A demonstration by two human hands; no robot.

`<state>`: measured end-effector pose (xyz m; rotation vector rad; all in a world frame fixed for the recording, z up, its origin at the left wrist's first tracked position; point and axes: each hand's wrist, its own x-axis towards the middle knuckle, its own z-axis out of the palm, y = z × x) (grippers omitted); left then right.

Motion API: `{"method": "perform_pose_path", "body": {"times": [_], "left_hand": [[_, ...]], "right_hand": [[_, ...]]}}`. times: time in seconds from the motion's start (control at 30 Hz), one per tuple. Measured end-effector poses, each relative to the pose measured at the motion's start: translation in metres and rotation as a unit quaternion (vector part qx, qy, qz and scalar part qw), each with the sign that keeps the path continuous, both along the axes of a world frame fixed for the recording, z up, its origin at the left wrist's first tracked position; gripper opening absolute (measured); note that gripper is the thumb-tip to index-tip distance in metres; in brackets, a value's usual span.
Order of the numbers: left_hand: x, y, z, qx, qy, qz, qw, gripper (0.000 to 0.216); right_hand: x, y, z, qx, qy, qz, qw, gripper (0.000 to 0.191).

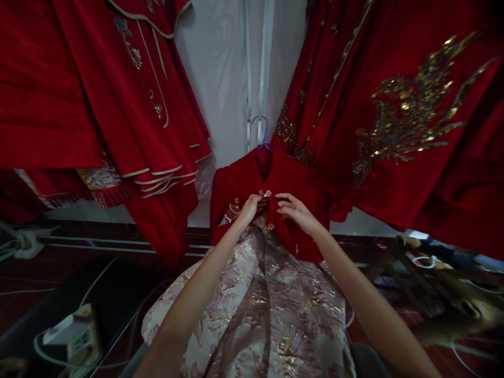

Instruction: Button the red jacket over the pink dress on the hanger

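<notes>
A short red jacket (240, 176) with a V neck hangs on a purple hanger (264, 137). Jewelled clasps run down its front, the upper clasp (265, 193) between my two hands and a lower clasp (269, 227) beneath. My left hand (250, 210) has its fingers bent onto the jacket's front edge, just left of the upper clasp. On the other side, my right hand (298, 211) rests against the red cloth with its fingers stretched and slightly apart. A beaded ornament (232, 211) hangs on the jacket by my left wrist. Patterned silvery-pink brocade cloth (271, 304) spreads below the jacket.
Red garments (157, 105) hang at the left, and another red garment with gold embroidery (413, 110) hangs at the right. A white power strip (82, 336) with cords lies on a dark surface at lower left. Wooden poles (444, 299) fill the lower right.
</notes>
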<state>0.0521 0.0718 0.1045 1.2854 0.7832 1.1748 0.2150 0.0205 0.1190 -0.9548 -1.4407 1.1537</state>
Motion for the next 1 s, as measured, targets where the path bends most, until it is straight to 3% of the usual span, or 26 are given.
{"method": "perform_pose_path", "body": {"times": [0.1, 0.17, 0.3, 0.37, 0.47, 0.67, 0.83, 0.9, 1.0], "left_hand": [[0.008, -0.008, -0.001, -0.019, -0.020, -0.037, 0.999, 0.038], [0.008, -0.016, -0.004, -0.020, -0.031, -0.042, 0.998, 0.049], [-0.006, -0.032, -0.018, -0.056, 0.016, -0.052, 0.997, 0.037], [-0.018, -0.038, -0.025, -0.074, 0.046, -0.066, 0.994, 0.033], [-0.036, -0.043, -0.030, -0.084, 0.039, -0.077, 0.993, 0.034], [-0.057, -0.043, -0.023, -0.080, -0.012, -0.050, 0.995, 0.026], [-0.064, -0.033, -0.028, -0.024, 0.015, 0.042, 0.999, 0.023], [-0.064, -0.026, -0.035, 0.021, 0.026, 0.140, 0.990, 0.020], [-0.065, -0.015, -0.045, 0.107, 0.065, 0.284, 0.951, 0.021]], "right_hand": [[-0.002, -0.002, 0.004, 0.022, -0.005, -0.006, 1.000, 0.038], [-0.006, -0.004, 0.002, 0.073, -0.038, -0.033, 0.996, 0.034], [-0.018, -0.014, -0.006, 0.177, -0.165, -0.170, 0.955, 0.024], [-0.027, -0.022, -0.011, 0.181, -0.201, -0.203, 0.941, 0.021], [-0.043, -0.029, -0.022, 0.158, -0.211, -0.178, 0.948, 0.020], [-0.073, -0.017, -0.037, 0.129, -0.188, -0.198, 0.953, 0.028], [-0.077, -0.013, -0.035, 0.109, -0.189, -0.154, 0.964, 0.023], [-0.075, -0.013, -0.037, 0.106, -0.184, -0.160, 0.964, 0.021], [-0.070, -0.011, -0.042, 0.100, -0.171, -0.158, 0.967, 0.019]]}}
